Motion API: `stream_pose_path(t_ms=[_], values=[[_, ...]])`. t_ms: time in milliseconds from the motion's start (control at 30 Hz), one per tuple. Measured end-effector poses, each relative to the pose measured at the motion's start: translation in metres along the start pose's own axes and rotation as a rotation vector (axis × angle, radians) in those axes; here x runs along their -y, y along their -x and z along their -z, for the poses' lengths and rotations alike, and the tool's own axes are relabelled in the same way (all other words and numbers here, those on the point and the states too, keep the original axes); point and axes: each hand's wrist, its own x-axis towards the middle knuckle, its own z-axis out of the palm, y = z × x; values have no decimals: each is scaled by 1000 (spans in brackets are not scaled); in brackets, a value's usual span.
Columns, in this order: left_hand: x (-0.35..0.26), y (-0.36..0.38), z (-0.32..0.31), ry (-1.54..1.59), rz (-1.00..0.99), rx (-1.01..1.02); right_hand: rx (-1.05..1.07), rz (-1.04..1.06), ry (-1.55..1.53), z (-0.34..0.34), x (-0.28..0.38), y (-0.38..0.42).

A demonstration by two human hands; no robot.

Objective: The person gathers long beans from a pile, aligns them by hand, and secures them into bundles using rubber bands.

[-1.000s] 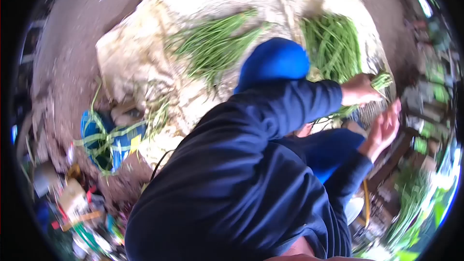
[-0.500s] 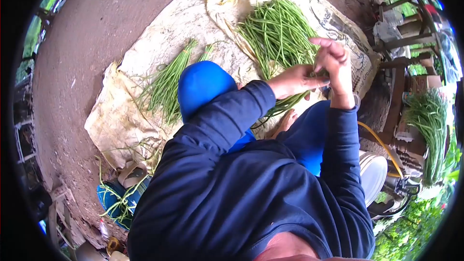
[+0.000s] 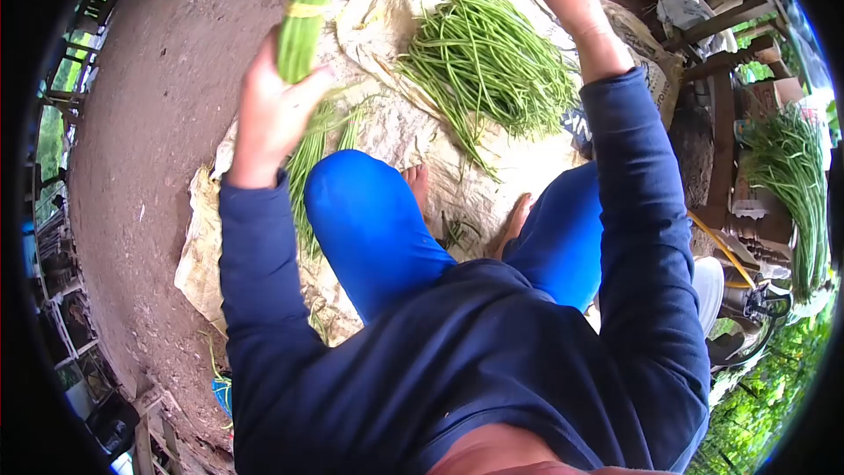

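Green bean bundle (image 3: 303, 13) now lifted by left hand (image 3: 272, 114).

A loose heap of long green beans (image 3: 492, 57) lay across the upper middle of a pale, worn sack cloth (image 3: 387, 136) spread on bare brown earth (image 3: 158, 105). A smaller sheaf of beans (image 3: 312, 154) lay near the cloth's left edge, partly hidden. A printed sack (image 3: 655, 70) overlapped the cloth's right edge. Beyond that edge stood a wooden frame (image 3: 725, 62), and a further hanging mass of beans (image 3: 796, 185) lay well apart at far right. A white bucket (image 3: 708, 286) with a yellow hose (image 3: 716, 242) stood at lower right.
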Motion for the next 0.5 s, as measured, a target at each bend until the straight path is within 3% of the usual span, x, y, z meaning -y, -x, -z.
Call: stream_pose_path(t_ms=[33, 100, 167, 200, 233, 333, 367, 433, 500], values=[[6, -1, 11, -91, 12, -58, -86, 100, 213, 8, -53, -2], [37, -4, 27, -212, 98, 19, 197, 69, 820, 44, -154, 7], [76, -4, 19, -387, 152, 28, 258, -319, 916, 38, -190, 29], [70, -5, 18, -720, 181, 113, 315, -416, 924, 31, -221, 43], [63, -7, 5, -644, 98, 98, 372, -510, 932, 28, -244, 49], [-13, -24, -42, -474, -148, 116, 412, -537, 1062, -1, -249, 71], [-25, -30, -54, -444, -215, 117, 388, -431, 1124, -6, -251, 83], [-27, -49, -78, -273, -271, 49, 348, -277, 1147, -8, -281, 108], [-9, -66, -102, 111, -98, -91, 362, -183, 1198, -13, -260, 121]])
